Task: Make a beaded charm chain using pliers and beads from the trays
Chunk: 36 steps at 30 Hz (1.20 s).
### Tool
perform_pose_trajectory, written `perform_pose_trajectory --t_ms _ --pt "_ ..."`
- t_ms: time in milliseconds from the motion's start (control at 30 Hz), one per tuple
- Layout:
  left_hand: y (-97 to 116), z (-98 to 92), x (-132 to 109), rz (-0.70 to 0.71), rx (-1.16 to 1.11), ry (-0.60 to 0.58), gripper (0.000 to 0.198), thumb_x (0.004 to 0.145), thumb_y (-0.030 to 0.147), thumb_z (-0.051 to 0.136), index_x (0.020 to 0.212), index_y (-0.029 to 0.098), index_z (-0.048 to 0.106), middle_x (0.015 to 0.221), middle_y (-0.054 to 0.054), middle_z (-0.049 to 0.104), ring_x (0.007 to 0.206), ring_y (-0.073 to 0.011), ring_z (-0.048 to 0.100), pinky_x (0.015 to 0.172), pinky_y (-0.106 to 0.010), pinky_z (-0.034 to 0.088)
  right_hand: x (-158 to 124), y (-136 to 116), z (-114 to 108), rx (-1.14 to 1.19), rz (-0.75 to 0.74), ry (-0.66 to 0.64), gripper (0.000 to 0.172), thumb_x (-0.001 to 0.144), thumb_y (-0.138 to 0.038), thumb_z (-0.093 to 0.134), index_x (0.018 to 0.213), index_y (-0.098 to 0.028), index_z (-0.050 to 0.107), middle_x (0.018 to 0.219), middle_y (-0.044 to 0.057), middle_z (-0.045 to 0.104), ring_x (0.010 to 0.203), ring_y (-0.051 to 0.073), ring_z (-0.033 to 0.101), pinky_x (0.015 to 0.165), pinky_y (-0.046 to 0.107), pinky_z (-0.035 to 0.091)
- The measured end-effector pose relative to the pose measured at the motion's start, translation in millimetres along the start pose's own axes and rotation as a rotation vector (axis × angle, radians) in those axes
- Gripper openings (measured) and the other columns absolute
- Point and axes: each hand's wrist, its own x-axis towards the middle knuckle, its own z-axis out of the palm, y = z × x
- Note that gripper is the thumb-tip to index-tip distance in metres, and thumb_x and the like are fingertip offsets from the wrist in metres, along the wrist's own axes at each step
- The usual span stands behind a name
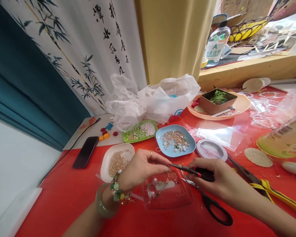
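Note:
My left hand (143, 166) is pinched shut over a clear plastic tray (182, 199), holding something tiny that I cannot make out. It wears a ring, a beaded bracelet and a jade bangle. My right hand (213, 177) grips small pliers (187, 169) with red-black handles, and their tips meet my left fingertips. The clear tray holds pearls, green beads and gold bits. Black-handled scissors (215, 209) lie on the red table under my right wrist.
Behind the hands stand a white dish of gold beads (115, 161), a blue dish of mixed beads (175, 141), a green tray of pearls (139, 131) and a round clear lid (210, 149). A phone (85, 152) lies left. Yellow-handled cutters (273, 192) lie right. Plastic bags sit behind.

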Motion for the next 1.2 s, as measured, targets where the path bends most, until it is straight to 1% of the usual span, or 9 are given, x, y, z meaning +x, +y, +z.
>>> perform_pose_trajectory --t_ms 100,167,300,400,533,700,833,1000,1200 --pt "-3 2.7 2 0.029 -0.012 0.021 0.012 0.063 0.022 0.071 0.072 0.014 0.069 0.069 -0.003 0.068 0.062 -0.0117 0.059 0.059 -0.022 0.046 0 -5 1 0.046 -0.041 0.151 0.015 0.078 -0.030 0.049 0.074 -0.019 0.059 0.063 0.000 0.054 0.059 0.013 0.047 0.053 0.024 0.036" --pt "-5 7.4 3 0.054 -0.053 0.045 0.012 0.063 0.022 0.071 0.070 0.014 0.067 0.069 -0.002 0.067 0.063 -0.0118 0.058 0.061 -0.023 0.045 0 -8 3 0.162 -0.006 0.185 0.017 0.079 -0.034 0.050 0.072 -0.019 0.057 0.064 -0.001 0.053 0.060 0.013 0.048 0.055 0.024 0.038" --pt "-8 19.7 4 0.175 -0.112 0.074 0.009 0.063 0.020 0.071 0.066 0.015 0.066 0.068 -0.001 0.064 0.068 -0.0123 0.056 0.067 -0.024 0.043 -3 -17 14 0.532 0.053 0.086 0.020 0.078 -0.037 0.051 0.076 -0.018 0.057 0.072 0.002 0.058 0.070 0.016 0.055 0.065 0.028 0.044" --pt "-10 26.5 4 0.201 -0.148 0.071 0.008 0.064 0.021 0.070 0.066 0.015 0.066 0.067 -0.001 0.063 0.068 -0.0132 0.056 0.068 -0.026 0.043 -4 -23 23 0.677 0.073 0.042 0.022 0.077 -0.038 0.051 0.078 -0.017 0.057 0.070 0.002 0.058 0.069 0.015 0.055 0.065 0.029 0.044" --pt "-11 28.9 3 0.108 -0.216 0.047 0.012 0.061 0.024 0.073 0.066 0.014 0.066 0.066 -0.001 0.064 0.063 -0.0116 0.055 0.065 -0.025 0.043 -5 -21 26 0.622 0.045 0.042 0.023 0.078 -0.039 0.051 0.075 -0.016 0.055 0.066 0.000 0.053 0.063 0.013 0.050 0.060 0.026 0.040" --pt "-13 26.9 4 0.009 -0.307 -0.029 0.014 0.058 0.022 0.074 0.064 0.013 0.064 0.064 0.000 0.063 0.058 -0.0086 0.054 0.059 -0.022 0.043 -5 -18 22 0.500 -0.020 0.027 0.024 0.083 -0.037 0.044 0.072 -0.017 0.050 0.068 0.001 0.052 0.066 0.014 0.048 0.062 0.027 0.038" --pt "-13 23.9 4 0.002 -0.225 -0.052 0.015 0.060 0.022 0.073 0.066 0.012 0.063 0.064 -0.001 0.063 0.058 -0.0091 0.055 0.058 -0.023 0.044 -5 -20 20 0.440 -0.026 0.029 0.022 0.083 -0.033 0.042 0.070 -0.017 0.048 0.065 -0.001 0.046 0.063 0.012 0.043 0.058 0.026 0.035" --pt "-12 22.8 1 0.069 -0.071 -0.040 0.015 0.063 0.024 0.071 0.068 0.013 0.062 0.071 -0.004 0.064 0.067 -0.0134 0.058 0.060 -0.024 0.043 -5 -17 23 0.405 0.024 0.011 0.022 0.082 -0.035 0.041 0.071 -0.017 0.048 0.064 -0.002 0.041 0.060 0.012 0.038 0.054 0.025 0.031" --pt "-13 26.2 -1 0.017 0.018 -0.017 0.019 0.063 0.030 0.070 0.069 0.013 0.062 0.058 0.000 0.059 0.046 -0.0077 0.046 0.042 -0.020 0.032 -5 -14 25 0.305 -0.001 0.003 0.016 0.080 -0.027 0.038 0.068 -0.019 0.044 0.063 -0.001 0.043 0.059 0.012 0.039 0.051 0.024 0.031"
